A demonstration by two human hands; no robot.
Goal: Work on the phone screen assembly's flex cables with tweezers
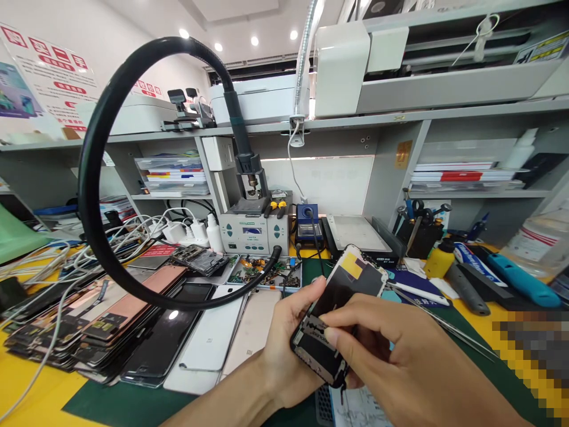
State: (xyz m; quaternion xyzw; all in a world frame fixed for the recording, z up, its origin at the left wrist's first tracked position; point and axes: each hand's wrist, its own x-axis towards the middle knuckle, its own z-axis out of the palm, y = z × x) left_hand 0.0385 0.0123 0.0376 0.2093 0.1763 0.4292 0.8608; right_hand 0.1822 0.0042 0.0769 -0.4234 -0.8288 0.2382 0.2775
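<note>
My left hand [284, 335] holds a dark phone screen assembly [340, 290] tilted in front of me, its inner side facing up. It has a pale metal frame edge and a yellow square patch near its top end. Between thumb and fingertips my right hand [400, 350] pinches a thin grey razor blade [313, 326] with slots cut along it. The blade lies flat against the lower part of the assembly. Whether its edge is under anything, I cannot tell. The fingers of my left hand are partly hidden behind the assembly.
Stacked phone parts [111, 320] and a white phone back [208, 338] lie left. A parts tray [267, 271] sits before the hot-air station [251, 231], whose black hose [89, 196] loops overhead. Tweezers [462, 335], a white pen-like tool [420, 293] and a blue-handled tool [524, 279] are right.
</note>
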